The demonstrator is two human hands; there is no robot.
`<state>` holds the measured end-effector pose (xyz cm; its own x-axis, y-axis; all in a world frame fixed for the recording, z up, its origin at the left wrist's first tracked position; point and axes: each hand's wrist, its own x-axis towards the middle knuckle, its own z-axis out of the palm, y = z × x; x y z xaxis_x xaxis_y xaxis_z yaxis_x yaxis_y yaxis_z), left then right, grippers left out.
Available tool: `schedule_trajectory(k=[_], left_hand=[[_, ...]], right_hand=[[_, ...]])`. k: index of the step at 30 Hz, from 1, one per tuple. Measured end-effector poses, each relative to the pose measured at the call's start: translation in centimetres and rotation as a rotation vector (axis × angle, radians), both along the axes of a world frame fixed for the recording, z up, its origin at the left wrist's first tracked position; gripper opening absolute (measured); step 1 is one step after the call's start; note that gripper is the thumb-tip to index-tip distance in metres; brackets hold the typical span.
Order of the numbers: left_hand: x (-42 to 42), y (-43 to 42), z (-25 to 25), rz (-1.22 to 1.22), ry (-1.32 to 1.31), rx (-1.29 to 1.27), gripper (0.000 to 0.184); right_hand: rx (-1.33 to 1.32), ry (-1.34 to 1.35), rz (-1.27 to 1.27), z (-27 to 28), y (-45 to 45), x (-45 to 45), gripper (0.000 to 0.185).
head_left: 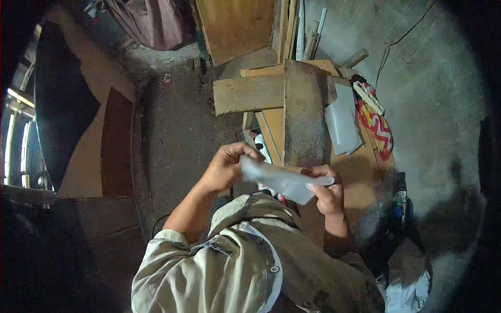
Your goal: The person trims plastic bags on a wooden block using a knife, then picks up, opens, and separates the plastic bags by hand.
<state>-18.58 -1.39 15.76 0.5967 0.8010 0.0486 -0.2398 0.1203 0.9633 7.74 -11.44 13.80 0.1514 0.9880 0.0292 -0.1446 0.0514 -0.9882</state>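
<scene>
Between my two hands a translucent whitish plastic sheet (284,182) is stretched in front of my body, partly smeared by motion. My left hand (229,164) pinches its left end between thumb and fingers. At the other end, my right hand (326,192) grips the sheet's edge, which looks curled or folded there. Similar translucent sheets (343,125) lie to the right, on the wooden boards. Just beyond my hands stands a worn wooden plank (303,115) laid across another board (248,94).
A red and white patterned cloth (378,130) lies beside the sheets, with a pale strip-like object (368,97) on it. Sticks and poles (308,36) lean on the back wall. A dark bottle (401,193) is at right. A brown panel (117,143) stands left.
</scene>
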Motion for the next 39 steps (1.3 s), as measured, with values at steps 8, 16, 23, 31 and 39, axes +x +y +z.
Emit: schedule_trajectory(k=[8,16,23,31,39], left_hand=[[2.0,-0.9,-0.9,-0.030,0.069,-0.210,0.026],[2.5,-0.6,-0.3,-0.021,0.130,-0.155,0.045],[4.7,-1.9,1.0,0.138,-0.378,-0.456,0.065],[5.2,-1.5,-0.8,0.301,-0.190,-0.569,0.025],[5.1,-1.6,-2.0,0.056,0.064,-0.368,0.028]], right_hand=[[-0.189,0.138,-0.008,-0.4,-1.1,-0.3,0.026],[-0.237,0.166,-0.035,-0.6,-0.8,-1.2,0.018],[-0.149,0.706,-0.165,-2.9,0.7,-3.8,0.030],[-0.153,0.304,-0.040,-1.3,0.7,-3.6,0.024],[-0.034,-0.171,0.036,-0.4,3.0,-3.3,0.019]])
